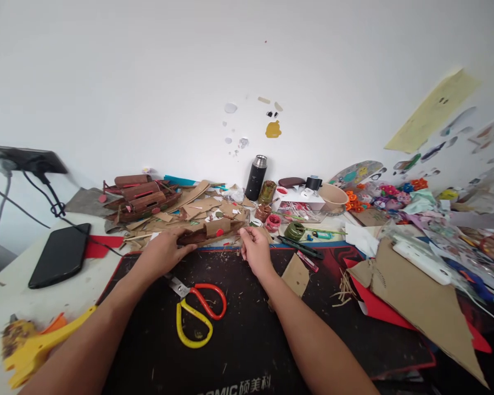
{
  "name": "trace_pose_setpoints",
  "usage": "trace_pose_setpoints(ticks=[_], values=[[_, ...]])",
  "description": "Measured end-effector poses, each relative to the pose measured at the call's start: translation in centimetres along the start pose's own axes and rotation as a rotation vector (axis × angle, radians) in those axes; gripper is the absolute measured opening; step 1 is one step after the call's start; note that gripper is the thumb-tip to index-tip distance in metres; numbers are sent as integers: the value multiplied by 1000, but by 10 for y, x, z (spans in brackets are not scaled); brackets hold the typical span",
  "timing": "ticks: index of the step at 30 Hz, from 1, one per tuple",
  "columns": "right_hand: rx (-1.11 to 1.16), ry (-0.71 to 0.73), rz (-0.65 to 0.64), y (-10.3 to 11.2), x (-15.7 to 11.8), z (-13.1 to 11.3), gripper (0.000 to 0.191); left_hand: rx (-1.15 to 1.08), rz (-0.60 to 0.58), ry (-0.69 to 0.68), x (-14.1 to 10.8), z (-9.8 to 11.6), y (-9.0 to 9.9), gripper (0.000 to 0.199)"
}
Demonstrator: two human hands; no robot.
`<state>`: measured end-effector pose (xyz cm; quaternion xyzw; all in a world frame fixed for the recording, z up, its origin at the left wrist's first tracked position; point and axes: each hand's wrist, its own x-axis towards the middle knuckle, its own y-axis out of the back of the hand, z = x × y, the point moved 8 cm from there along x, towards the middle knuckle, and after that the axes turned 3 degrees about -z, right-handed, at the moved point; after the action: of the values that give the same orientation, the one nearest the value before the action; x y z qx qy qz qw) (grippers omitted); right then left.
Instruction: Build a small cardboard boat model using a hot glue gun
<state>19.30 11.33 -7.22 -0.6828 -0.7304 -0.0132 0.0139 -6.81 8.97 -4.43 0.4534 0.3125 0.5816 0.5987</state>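
A small brown cardboard boat (217,229) with a curved cover and a red round piece lies at the back edge of the black mat (247,340). My left hand (167,249) is closed on the boat's left end, thumb in front. At its right end is my right hand (254,247), fingers curled and pinched together; what they hold, if anything, is too small to make out. Scissors (189,302) with one red and one yellow handle lie on the mat below my left hand.
Brown model boats (144,197) and cardboard scraps (201,207) line the wall. A black flask (256,178) and paint jars (273,222) stand behind my right hand. At left are a phone (61,255) and a yellow glue gun (37,348); at right, a cardboard sheet (420,296).
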Motion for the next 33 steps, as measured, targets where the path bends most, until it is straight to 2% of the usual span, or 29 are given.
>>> trace_pose_setpoints(ticks=[5,11,16,19,22,27,33], values=[[36,33,60,6,1,-2,52,33,-16,-10,0,-2,-3,38],[69,70,89,8,-3,-5,61,-9,-65,-18,3,-5,-10,50],[71,65,68,4,-7,-3,62,-95,3,-51,4,-2,-6,70],[68,55,50,2,-8,-1,64,-145,7,-56,4,4,-2,58],[68,47,31,1,-7,2,66,-203,40,-2,5,3,6,49],[46,41,-3,-2,-5,6,66,-332,82,124,3,-6,17,50],[-33,51,-33,-5,-8,4,60,-707,81,240,0,-12,20,59]])
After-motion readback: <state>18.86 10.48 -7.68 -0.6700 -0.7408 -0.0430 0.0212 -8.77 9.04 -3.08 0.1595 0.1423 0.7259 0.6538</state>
